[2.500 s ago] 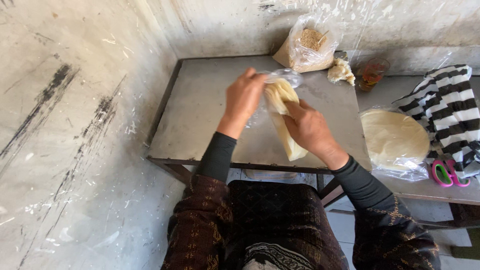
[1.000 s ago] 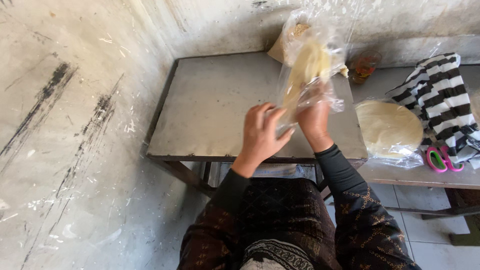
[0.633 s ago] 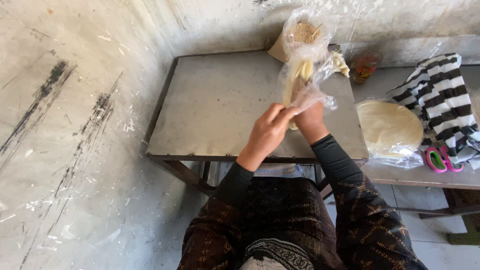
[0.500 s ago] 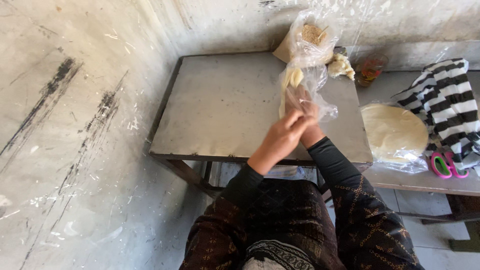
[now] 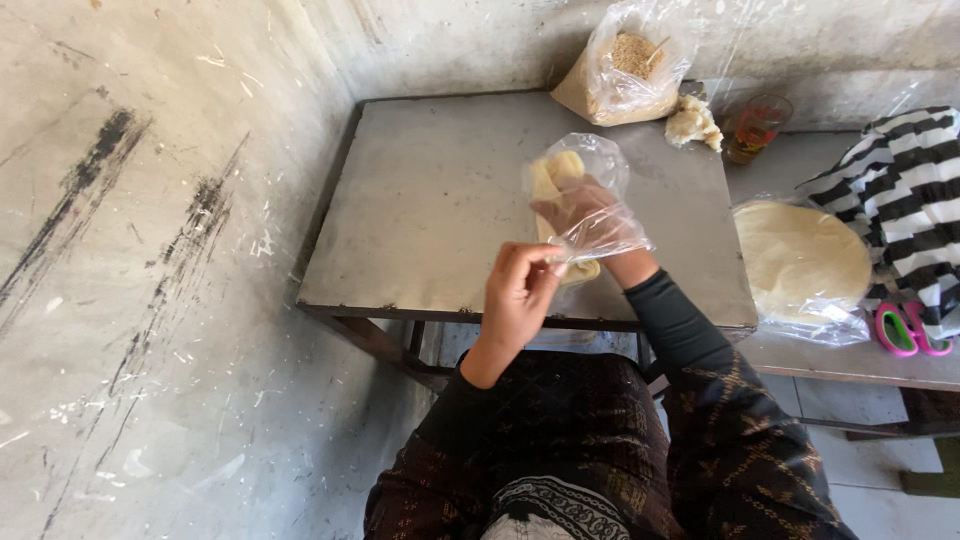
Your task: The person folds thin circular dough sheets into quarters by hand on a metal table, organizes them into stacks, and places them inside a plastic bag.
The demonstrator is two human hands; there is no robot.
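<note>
A clear plastic bag (image 5: 590, 170) with a pale yellow rolled flatbread (image 5: 552, 178) inside is held above the grey metal table (image 5: 430, 200). My right hand (image 5: 585, 215) is inside or behind the bag film, gripping the roll. Just below it, my left hand (image 5: 520, 295) pinches the bag's lower edge, fingers closed on the plastic. Both hands hover over the table's near right part.
At the table's back stand a plastic bag of grainy crumbs (image 5: 625, 65), a lump of dough (image 5: 692, 122) and a glass of dark drink (image 5: 757, 127). A bagged stack of round flatbreads (image 5: 800, 260), a striped cloth (image 5: 900, 190) and pink-handled scissors (image 5: 905, 330) lie on the right bench.
The bag with the roll came down from held-up height to just over the table. My left hand moved in from an open reach and closed on the bag's bottom edge.
</note>
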